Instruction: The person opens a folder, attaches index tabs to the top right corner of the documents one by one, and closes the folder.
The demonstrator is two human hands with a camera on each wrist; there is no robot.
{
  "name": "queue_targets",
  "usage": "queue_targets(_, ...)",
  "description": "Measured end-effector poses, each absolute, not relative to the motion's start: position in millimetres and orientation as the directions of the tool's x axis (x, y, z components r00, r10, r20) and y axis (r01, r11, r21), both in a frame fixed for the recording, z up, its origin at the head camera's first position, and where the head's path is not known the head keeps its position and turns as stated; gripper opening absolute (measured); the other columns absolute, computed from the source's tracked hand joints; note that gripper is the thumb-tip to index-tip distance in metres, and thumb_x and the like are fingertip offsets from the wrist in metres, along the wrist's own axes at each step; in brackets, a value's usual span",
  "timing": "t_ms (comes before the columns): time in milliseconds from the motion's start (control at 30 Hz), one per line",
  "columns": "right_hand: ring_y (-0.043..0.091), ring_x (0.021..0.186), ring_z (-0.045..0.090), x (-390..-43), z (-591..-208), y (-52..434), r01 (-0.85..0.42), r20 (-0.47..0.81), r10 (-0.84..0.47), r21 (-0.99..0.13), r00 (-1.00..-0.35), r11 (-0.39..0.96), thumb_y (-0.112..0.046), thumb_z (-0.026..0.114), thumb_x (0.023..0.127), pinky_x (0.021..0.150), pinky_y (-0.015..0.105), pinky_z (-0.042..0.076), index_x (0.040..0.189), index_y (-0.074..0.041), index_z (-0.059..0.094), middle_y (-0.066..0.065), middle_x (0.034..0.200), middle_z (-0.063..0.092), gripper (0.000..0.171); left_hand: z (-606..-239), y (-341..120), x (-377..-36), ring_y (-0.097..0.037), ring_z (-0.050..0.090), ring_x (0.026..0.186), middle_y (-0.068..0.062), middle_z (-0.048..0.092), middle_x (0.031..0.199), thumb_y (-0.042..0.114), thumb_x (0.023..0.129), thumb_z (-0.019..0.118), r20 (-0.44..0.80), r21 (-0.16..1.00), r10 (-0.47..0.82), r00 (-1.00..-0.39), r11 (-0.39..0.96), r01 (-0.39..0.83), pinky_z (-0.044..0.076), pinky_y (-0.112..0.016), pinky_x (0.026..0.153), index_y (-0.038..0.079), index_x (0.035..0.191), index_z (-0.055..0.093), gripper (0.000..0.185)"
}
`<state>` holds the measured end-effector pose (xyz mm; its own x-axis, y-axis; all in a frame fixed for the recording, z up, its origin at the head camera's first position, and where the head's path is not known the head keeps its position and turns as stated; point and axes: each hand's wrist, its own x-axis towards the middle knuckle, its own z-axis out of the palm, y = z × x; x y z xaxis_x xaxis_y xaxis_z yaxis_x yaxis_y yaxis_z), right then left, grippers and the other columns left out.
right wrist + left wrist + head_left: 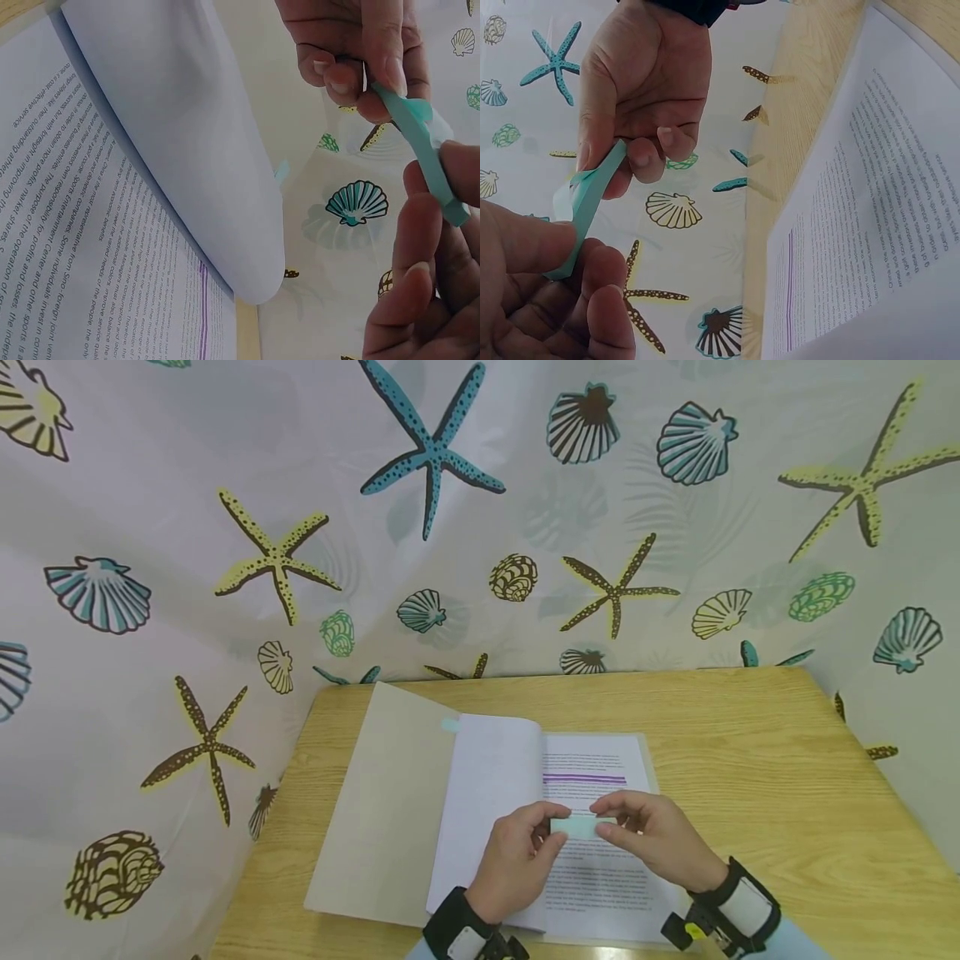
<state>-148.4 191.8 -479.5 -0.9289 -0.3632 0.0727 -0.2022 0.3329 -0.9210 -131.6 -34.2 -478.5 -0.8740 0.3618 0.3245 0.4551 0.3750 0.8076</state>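
A small pale teal sticky note pad [576, 827] is held up over the printed page [596, 881] of an open booklet. My left hand [516, 858] pinches its left end between thumb and fingers. At the opposite end, my right hand [663, 839] pinches it the same way. The right wrist view shows the pad [424, 154] edge-on as a thin stack, with a top sheet lifting away from it. Two purple lines [583, 778] run across the text on the upper part of the page.
The booklet's cream cover [382, 810] lies folded out to the left, with turned white pages [487, 785] beside it. A teal tab [450, 725] sticks out from their upper edge. Under everything is a wooden table [780, 777], backed by a cloth [480, 527] printed with shells and starfish.
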Motion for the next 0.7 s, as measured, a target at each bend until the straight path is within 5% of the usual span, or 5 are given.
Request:
queue_targets(300,0.014,0.072,0.061,-147.8,-479.6,187.4,-0.231,0.118,-0.375,-0.935,-0.92,0.271,-0.013,0.07,0.088,0.058,0.026,0.05,0.103,-0.008,0.067,0.003,0.099,0.068,0.016,-477.9,-30.4,-131.9,-0.003,0.055,0.103,0.006,0.059,0.111,0.019,0.08,0.079,0.357,0.678,0.435,-0.827,0.488,0.55,0.048,-0.02,0.084,0.015,0.118,0.063,0.041)
queue_targets(700,0.013,0.075,0.064,-147.3,-481.2,186.1,-0.246,0.15,-0.393,-0.947,-0.907,0.206,-0.008,0.063,0.093,0.063,0.027,0.053,0.108,0.002,0.063,0.005,0.094,0.067,0.018,-476.7,-29.4,-133.6,-0.002,0.061,0.096,0.004,0.067,0.105,0.016,0.09,0.069,0.461,0.616,0.43,-0.776,0.475,0.629,0.047,-0.014,0.082,0.01,0.113,0.064,0.024)
